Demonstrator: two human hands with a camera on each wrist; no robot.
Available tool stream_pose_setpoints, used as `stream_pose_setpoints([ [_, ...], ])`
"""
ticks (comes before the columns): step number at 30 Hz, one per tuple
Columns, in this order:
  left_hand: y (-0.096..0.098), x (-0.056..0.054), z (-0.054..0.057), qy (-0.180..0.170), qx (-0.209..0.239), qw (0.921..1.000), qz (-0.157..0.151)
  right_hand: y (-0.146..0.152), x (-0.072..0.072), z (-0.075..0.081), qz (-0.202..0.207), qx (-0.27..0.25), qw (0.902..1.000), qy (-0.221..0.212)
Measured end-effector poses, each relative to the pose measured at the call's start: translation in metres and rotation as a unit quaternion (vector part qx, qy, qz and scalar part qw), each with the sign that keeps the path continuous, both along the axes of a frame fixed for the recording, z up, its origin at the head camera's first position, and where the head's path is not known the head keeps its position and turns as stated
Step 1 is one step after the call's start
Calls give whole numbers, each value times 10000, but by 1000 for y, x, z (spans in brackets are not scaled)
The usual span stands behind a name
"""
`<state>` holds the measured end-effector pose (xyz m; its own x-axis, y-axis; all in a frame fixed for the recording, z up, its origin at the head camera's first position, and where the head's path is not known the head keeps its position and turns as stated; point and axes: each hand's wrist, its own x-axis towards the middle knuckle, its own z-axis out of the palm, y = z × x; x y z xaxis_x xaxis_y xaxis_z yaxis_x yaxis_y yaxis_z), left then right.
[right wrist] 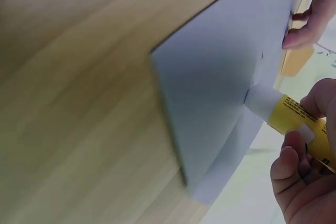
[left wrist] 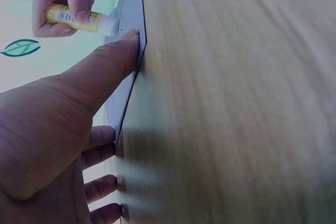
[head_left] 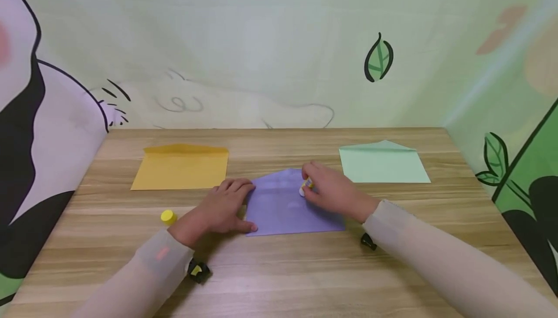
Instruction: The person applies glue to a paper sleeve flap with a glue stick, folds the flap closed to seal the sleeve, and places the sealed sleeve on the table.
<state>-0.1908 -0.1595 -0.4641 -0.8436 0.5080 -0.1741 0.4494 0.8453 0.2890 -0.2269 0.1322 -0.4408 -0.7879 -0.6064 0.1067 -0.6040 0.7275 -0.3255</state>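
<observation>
A purple envelope (head_left: 283, 211) lies on the wooden table with its pointed flap at the far side. My right hand (head_left: 331, 187) grips a yellow glue stick (right wrist: 296, 116), its white end down at the envelope near the flap in the right wrist view. At the envelope's left edge, my left hand (head_left: 222, 206) presses with fingers spread, the thumb (left wrist: 113, 59) lying on the near left corner. The yellow cap (head_left: 168, 217) of the glue stick stands on the table to the left of my left hand.
An orange-yellow envelope (head_left: 180, 168) lies at the back left of the table, and a mint green envelope (head_left: 385, 163) at the back right. Behind the table (head_left: 279, 279) rises a wall (head_left: 261, 42) with painted leaves and figures.
</observation>
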Motion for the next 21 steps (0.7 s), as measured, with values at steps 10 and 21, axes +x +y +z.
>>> stream_pose_setpoints([
  [10,0,0,-1,-4,-5,10000,-11,31,0,-2,-302,74,9995,58],
  [21,0,0,-2,-22,-20,10000,11,50,1,-3,-440,63,9989,131],
])
